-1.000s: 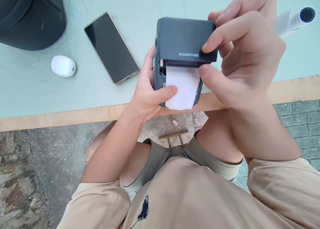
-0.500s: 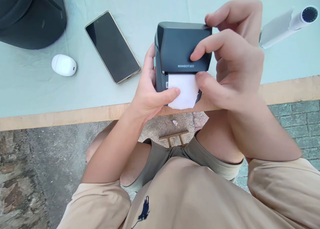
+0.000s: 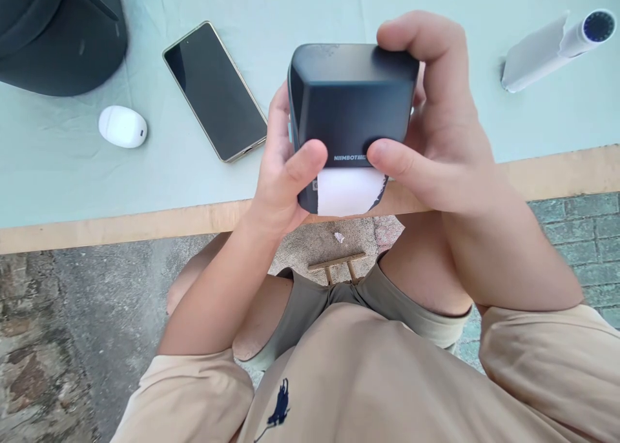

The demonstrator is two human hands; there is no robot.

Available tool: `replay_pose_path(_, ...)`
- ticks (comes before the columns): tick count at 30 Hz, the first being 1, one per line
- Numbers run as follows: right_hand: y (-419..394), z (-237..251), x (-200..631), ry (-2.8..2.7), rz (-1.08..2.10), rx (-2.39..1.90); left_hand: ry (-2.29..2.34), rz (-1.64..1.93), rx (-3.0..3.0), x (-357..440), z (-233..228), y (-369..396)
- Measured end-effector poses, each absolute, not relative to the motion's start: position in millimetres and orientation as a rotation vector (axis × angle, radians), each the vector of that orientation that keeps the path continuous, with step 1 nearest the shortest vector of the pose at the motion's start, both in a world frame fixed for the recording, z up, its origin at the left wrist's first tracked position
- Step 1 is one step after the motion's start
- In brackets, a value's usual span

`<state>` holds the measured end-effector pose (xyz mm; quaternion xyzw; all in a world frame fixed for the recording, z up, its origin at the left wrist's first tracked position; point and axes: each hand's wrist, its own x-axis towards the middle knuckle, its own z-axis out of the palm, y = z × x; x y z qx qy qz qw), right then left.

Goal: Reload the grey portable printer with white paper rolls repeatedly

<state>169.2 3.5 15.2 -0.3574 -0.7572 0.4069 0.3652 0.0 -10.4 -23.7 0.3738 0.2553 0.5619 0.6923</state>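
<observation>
Dark-grey label printer [image 3: 351, 101] at frame centre, gripped by both hands: left hand [image 3: 283, 172] and right hand [image 3: 436, 139] thumbs pressing lid; white paper [image 3: 346, 191] protruding below.

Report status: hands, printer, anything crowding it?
Left hand and right hand both grip the label printer, thumbs on its front edge. White label paper sticks out below the lid. Smartphone lies apart, left; nothing crowding.
</observation>
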Motion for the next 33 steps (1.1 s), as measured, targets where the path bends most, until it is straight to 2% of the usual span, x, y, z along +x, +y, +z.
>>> replay_pose_path(5, 4, 16, 170, -1.868, 1.186, -0.913, 0.599, 1.189, 0.870, 0, -19, -13)
replay_pose_path(22, 5, 17, 170, -1.847, 1.220, -0.918, 0.721, 1.183, 1.001, -1, -20, -14)
replay_pose_path(33, 0, 14, 169, -1.826, 1.217, -0.965, 0.615, 1.164, 0.861, 2, -15, -11)
